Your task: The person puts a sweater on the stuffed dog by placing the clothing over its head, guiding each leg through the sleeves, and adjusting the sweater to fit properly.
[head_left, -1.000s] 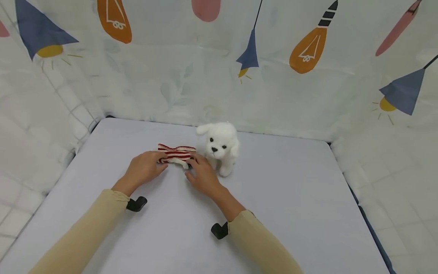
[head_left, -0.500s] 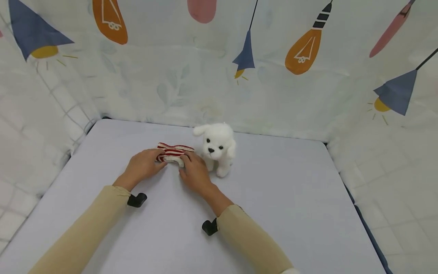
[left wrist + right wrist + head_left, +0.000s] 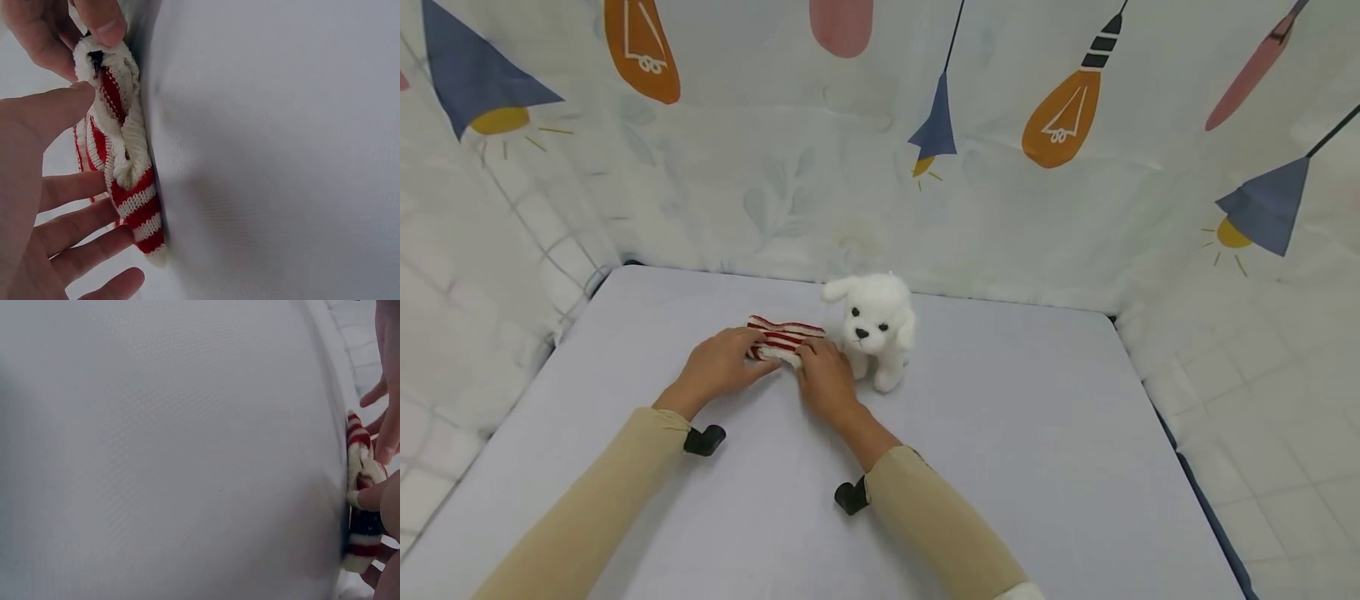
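Note:
A small red-and-white striped knitted sweater (image 3: 786, 335) lies on the table with its white ribbed opening (image 3: 132, 147) towards me. My left hand (image 3: 721, 364) is at its left end, fingers fairly straight against the striped knit and the thumb at the ribbed rim. At the other end my right hand (image 3: 827, 379) pinches the rim between thumb and fingers. A dark patch of the knit (image 3: 365, 522) shows by the right thumb. Just beyond the right hand stands a white plush dog (image 3: 874, 325), facing me. The inside of the sweater is mostly hidden.
A white-covered table (image 3: 1000, 433) spreads around both hands. Behind it hangs a pale curtain (image 3: 700, 183) printed with lamps and bulbs. Black wrist cameras (image 3: 705, 440) stick out below the sleeves.
My right hand has shifted left along the sweater's rim, away from the plush dog. The left thumb has stretched right along the rim. The head view has shifted slightly.

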`<state>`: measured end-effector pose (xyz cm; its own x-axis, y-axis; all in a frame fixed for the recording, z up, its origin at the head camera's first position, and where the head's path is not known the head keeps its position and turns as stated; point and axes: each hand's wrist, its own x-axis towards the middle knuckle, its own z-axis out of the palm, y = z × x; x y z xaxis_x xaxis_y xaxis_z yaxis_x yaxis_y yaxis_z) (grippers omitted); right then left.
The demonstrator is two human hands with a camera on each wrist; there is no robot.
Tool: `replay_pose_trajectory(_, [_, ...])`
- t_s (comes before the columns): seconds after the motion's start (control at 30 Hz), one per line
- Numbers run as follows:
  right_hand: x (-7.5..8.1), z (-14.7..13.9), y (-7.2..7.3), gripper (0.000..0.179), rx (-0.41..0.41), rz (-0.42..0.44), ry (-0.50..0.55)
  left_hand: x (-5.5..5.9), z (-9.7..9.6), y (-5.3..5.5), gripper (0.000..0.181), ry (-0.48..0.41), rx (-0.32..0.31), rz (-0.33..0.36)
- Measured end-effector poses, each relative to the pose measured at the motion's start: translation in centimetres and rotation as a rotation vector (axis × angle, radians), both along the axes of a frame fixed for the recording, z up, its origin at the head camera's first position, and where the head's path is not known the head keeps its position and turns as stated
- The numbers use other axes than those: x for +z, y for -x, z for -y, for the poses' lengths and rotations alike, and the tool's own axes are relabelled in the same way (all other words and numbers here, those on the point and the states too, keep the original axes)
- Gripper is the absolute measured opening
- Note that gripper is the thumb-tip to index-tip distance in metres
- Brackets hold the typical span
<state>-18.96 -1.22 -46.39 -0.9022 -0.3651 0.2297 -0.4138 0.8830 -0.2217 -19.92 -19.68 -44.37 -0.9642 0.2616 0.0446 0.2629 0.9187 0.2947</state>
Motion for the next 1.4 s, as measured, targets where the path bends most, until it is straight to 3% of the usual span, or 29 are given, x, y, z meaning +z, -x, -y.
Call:
replay_pose_trajectory(0.23, [0.9, 0.5, -0.3, 0.017, 0.015, -0.052, 0.026, 0.0, -0.2, -0.4, 0.052, -0.017, -0.01, -0.086])
replay_pose_trajectory(0.53, [2.1, 0.3, -1.5, 0.014, 0.019, -0.042, 0.092, 0.0, -0.4, -1.0, 0.04, 0.002, -0.025, -0.19])
replay_pose_trajectory(0.77, [3.6, 0.1, -3.3, 0.012, -0.007, -0.102, 0.227, -0.1, -0.4, -1.7, 0.032, -0.035, -0.048, -0.205])
replay_pose_trajectory(1.0, [5.2, -0.5, -5.0, 0.013, 0.009, -0.066, 0.342, 0.5, -0.7, -2.6, 0.027, -0.066, -0.066, -0.214])
replay_pose_trajectory(1.13, [5.7, -1.0, -5.3, 0.01, 0.005, -0.072, 0.392, 1.6, -1.4, -3.1, 0.019, -0.124, -0.062, -0.14])
replay_pose_trajectory(1.3, [5.7, -1.5, -5.3, 0.01, 0.01, -0.061, 0.408, 3.3, -2.2, -3.4, 0.023, -0.272, -0.055, 0.098])
replay_pose_trajectory(1.4, [5.5, -1.8, -5.3, 0.01, 0.006, -0.021, 0.434, 3.9, -2.6, -3.5, 0.025, -0.336, -0.062, 0.187])
